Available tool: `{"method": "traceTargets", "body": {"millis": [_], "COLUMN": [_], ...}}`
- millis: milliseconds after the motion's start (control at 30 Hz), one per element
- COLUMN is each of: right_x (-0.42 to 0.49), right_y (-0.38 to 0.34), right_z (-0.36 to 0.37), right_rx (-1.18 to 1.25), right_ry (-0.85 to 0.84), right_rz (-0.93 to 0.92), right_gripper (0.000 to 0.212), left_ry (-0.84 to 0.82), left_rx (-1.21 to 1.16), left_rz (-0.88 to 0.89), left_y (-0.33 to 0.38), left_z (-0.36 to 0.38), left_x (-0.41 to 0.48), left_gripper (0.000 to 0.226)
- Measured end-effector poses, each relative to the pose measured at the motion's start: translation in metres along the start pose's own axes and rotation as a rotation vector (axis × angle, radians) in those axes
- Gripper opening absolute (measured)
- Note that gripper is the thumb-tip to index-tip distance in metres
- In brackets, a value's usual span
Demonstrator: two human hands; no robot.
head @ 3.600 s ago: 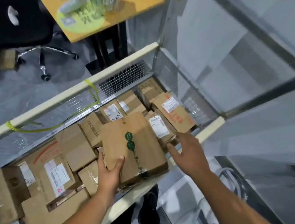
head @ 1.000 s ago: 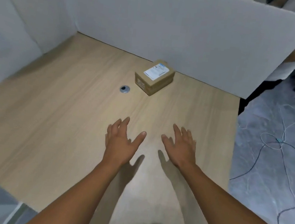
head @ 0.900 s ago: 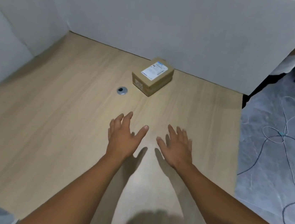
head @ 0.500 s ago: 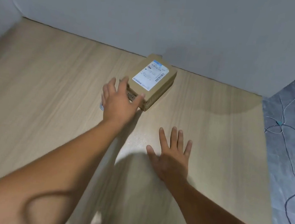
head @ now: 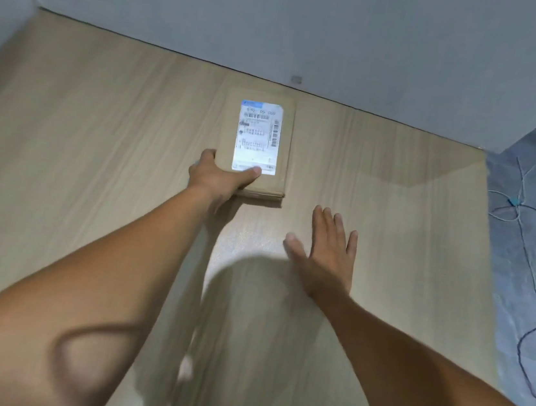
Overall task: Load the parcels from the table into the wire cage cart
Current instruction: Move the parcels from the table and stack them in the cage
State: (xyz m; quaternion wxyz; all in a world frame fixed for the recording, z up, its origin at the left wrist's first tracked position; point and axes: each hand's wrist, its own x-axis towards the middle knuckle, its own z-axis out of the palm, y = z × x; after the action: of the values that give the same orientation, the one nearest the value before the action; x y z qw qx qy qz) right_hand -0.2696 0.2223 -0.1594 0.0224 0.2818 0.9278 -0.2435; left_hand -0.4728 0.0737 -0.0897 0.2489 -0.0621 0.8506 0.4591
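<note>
While the left hand [head: 217, 176] grips the small brown cardboard parcel [head: 256, 144] at its near-left corner, thumb on its white shipping label [head: 257, 135] (print unreadable), the right hand [head: 328, 254] lies open, fingers [head: 328, 222] spread, over the light wooden table [head: 99, 135].

The print on the parcel's white label [head: 257, 136] is too blurred to read, and the thumb of the left hand [head: 217, 178] covers the label's near edge. That hand's fingers are hidden behind the parcel [head: 285, 151], so whether it is lifted cannot be told. Both forearms and the floor cables [head: 523, 254] run out of frame.
</note>
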Motion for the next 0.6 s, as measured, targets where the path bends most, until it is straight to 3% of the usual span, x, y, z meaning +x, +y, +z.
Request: {"method": "traceTargets", "body": {"millis": [100,200,300,433,600], "right_x": [0.008,0.009,-0.001,-0.057,-0.180], "right_y": [-0.021,-0.048,-0.069,-0.068,-0.049], "right_z": [-0.025,-0.066,-0.096,-0.104,-0.088], "right_rx": [0.435,1.053,0.952,0.763,0.894], "right_ry": [-0.149,-0.465,-0.523,-0.441,-0.430], "right_rz": [0.155,0.101,-0.034,-0.162,-0.177], "right_gripper": [0.081,0.060,0.040,0.042,0.036], "left_ry": [0.002,-0.023,-0.023,0.150,0.326], "left_rx": [-0.006,-0.037,-0.200,-0.192,-0.251], "left_rz": [-0.036,-0.028,-0.015,0.126,0.134], "left_y": [-0.041,-0.069,-0.067,-0.062,-0.087], "left_z": [-0.003,0.004,0.006,-0.008,-0.019], "left_x": [-0.043,-0.080,-0.114,-0.202,-0.335], "left_gripper": [0.086,0.068,0.055,0.063,0.064]}}
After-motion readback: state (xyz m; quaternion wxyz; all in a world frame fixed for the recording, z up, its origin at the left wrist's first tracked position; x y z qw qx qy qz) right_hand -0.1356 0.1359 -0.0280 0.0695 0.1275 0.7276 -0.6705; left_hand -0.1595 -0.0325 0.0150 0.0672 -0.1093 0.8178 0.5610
